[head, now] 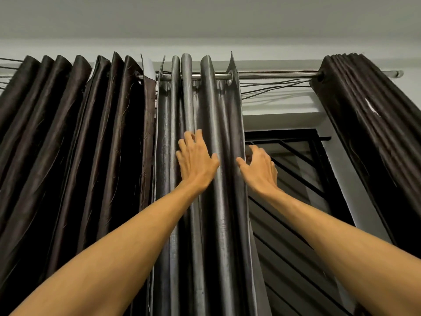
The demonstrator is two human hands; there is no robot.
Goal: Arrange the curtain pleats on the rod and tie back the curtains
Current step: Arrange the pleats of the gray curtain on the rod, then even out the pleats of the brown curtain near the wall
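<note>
Dim, flat indoor light with a greenish cast. Soft sheen streaks on grey curtain (211, 110) pleats; brown curtain (68, 133) folds crush to near-black. Wide-angle lens splays verticals outward at both edges. Left hand (196, 160) slightly motion-soft.

The grey pleated cloth curtain (209, 106) is a smooth, satin-like weave, and a soft sheen runs down its folds. The dark brown cloth curtain (68, 133) is glossier, with fine loose threads trailing over its surface. The round curtain rod (273, 75) is polished, bright metal. A shiny metal eyelet ring (230, 76) rims the grey cloth. The white ceiling (205, 17) looks matt.
</note>
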